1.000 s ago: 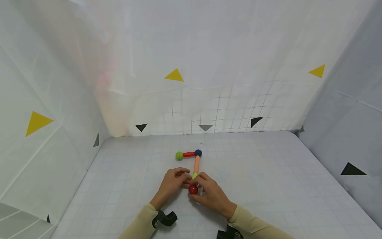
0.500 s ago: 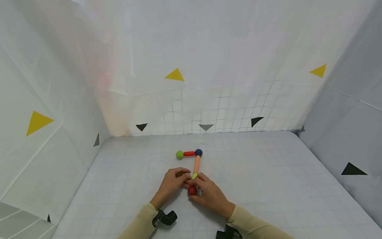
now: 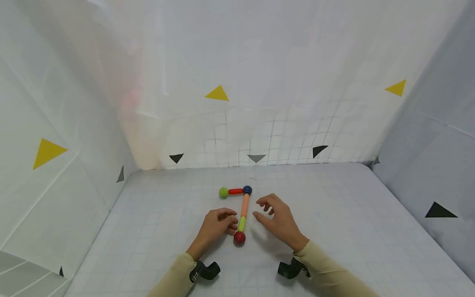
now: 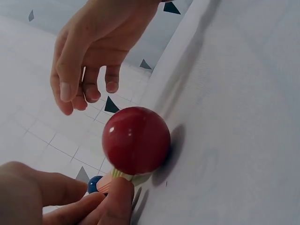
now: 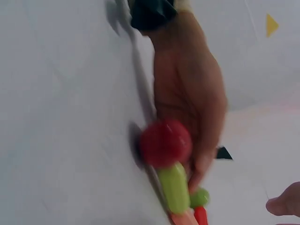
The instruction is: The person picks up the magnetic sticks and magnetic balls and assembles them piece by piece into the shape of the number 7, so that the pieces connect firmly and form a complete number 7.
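A chain of magnetic sticks and balls lies on the table. In the head view, a red ball (image 3: 239, 237) ends it nearest me. From there a yellow-green stick (image 3: 241, 224) and an orange stick (image 3: 245, 205) lead to a dark blue ball (image 3: 247, 189). A red stick (image 3: 235, 191) runs left to a green ball (image 3: 223, 192). My left hand (image 3: 217, 227) rests beside the yellow-green stick, fingers loosely bent; the left wrist view shows a fingertip (image 4: 121, 187) overlapping that stick. To the chain's right, my right hand (image 3: 280, 218) hovers, holding nothing, thumb and fingers apart.
The white table (image 3: 334, 231) carries a faint grid. White sheeting (image 3: 278, 62) with yellow and black triangles encloses its back and sides. Each wrist wears a black camera, such as the left wrist camera (image 3: 208, 270).
My right hand has let go near the red ball and moved up and to the right, uncovering the yellow-green stick. The left hand and chain stay almost in place.
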The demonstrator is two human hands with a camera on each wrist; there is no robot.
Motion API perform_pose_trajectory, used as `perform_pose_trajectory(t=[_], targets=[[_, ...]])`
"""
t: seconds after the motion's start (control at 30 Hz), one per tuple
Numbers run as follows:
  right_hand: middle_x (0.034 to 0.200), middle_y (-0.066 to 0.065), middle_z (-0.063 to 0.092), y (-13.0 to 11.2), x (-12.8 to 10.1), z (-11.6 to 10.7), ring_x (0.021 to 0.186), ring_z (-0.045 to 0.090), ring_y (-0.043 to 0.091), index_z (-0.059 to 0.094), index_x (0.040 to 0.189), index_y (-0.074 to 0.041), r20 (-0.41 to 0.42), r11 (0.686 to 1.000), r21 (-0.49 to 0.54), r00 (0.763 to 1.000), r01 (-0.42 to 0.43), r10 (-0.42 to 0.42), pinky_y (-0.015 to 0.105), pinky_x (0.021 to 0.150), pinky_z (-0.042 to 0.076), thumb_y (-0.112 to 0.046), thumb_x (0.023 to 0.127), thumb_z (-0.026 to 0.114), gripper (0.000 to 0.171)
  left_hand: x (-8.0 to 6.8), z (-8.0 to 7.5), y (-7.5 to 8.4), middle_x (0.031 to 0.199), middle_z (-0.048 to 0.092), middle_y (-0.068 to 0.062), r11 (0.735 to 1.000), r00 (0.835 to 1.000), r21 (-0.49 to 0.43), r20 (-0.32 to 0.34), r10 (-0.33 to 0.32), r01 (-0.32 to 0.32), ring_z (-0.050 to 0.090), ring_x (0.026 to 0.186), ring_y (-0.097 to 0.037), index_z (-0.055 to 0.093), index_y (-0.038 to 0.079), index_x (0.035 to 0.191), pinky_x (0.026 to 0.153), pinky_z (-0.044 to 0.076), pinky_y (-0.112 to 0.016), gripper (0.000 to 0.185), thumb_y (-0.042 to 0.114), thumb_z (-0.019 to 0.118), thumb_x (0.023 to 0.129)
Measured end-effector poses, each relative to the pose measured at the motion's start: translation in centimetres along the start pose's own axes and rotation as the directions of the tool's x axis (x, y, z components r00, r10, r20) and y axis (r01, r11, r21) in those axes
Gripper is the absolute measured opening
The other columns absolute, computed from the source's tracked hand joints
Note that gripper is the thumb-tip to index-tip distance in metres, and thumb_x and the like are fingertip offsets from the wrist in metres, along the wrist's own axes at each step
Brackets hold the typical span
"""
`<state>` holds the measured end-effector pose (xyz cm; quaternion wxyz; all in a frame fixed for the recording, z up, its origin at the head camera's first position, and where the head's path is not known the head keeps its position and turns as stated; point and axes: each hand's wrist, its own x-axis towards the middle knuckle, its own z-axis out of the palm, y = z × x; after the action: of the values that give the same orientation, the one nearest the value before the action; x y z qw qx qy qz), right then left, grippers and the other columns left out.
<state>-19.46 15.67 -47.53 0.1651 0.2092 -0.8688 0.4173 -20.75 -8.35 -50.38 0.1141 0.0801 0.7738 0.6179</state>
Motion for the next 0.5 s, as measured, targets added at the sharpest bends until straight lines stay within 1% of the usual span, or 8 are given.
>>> perform_pose_trajectory(t=[0.07,0.17,0.23,0.33,0.5], targets=[[0.106,0.008,0.065,0.6,0.5,-1.0,0.09,0.061,0.023,0.069,0.115,-0.009,-0.045,0.999,-0.03,0.999,-0.014,0.013,0.043,0.073,0.058,-0.01,0.087,0.086,0.033,0.0,0.0,0.0,0.096,0.073,-0.008,1.0,1.0,0.005,0.001,-0.006,0.006,0.072,0.08,-0.021,0.071,-0.001,0.12,0.074,0.061,-0.031,0.022,0.009,0.063,0.103],[0.111,0.008,0.066,1.5,1.1,-2.3,0.094,0.063,0.025,0.069,0.117,-0.006,-0.102,0.998,-0.066,0.995,-0.01,0.003,0.047,0.074,0.058,-0.007,0.088,0.085,0.033,0.0,0.0,0.0,0.096,0.073,-0.008,1.0,1.0,-0.002,-0.002,-0.006,0.006,0.072,0.08,-0.022,0.071,-0.001,0.121,0.075,0.061,-0.032,0.022,0.01,0.063,0.103],[0.113,0.009,0.066,2.0,1.4,-3.0,0.095,0.064,0.027,0.069,0.118,-0.004,-0.129,0.996,-0.088,0.992,-0.003,-0.008,0.048,0.075,0.058,-0.007,0.089,0.084,0.033,0.0,0.0,0.1,0.095,0.073,-0.009,1.0,1.0,-0.007,-0.006,-0.005,0.005,0.072,0.081,-0.023,0.071,-0.001,0.121,0.075,0.061,-0.032,0.022,0.011,0.064,0.103],[0.116,0.01,0.066,2.5,1.7,-3.7,0.097,0.065,0.03,0.069,0.119,-0.002,-0.148,0.994,-0.106,0.989,-0.004,-0.012,0.049,0.076,0.058,-0.006,0.089,0.083,0.033,0.0,-0.1,0.1,0.094,0.073,-0.009,1.0,1.0,-0.012,-0.014,0.003,-0.003,0.072,0.081,-0.023,0.071,-0.001,0.121,0.075,0.061,-0.033,0.022,0.012,0.065,0.103],[0.119,0.012,0.066,3.0,2.0,-4.3,0.101,0.065,0.032,0.068,0.121,-0.001,-0.147,0.991,-0.131,0.989,-0.026,0.007,0.05,0.079,0.059,-0.007,0.091,0.081,0.033,0.1,-0.1,0.1,0.094,0.073,-0.008,1.0,1.0,-0.007,-0.019,0.015,-0.015,0.072,0.082,-0.023,0.071,-0.001,0.12,0.074,0.061,-0.033,0.021,0.011,0.066,0.104]])
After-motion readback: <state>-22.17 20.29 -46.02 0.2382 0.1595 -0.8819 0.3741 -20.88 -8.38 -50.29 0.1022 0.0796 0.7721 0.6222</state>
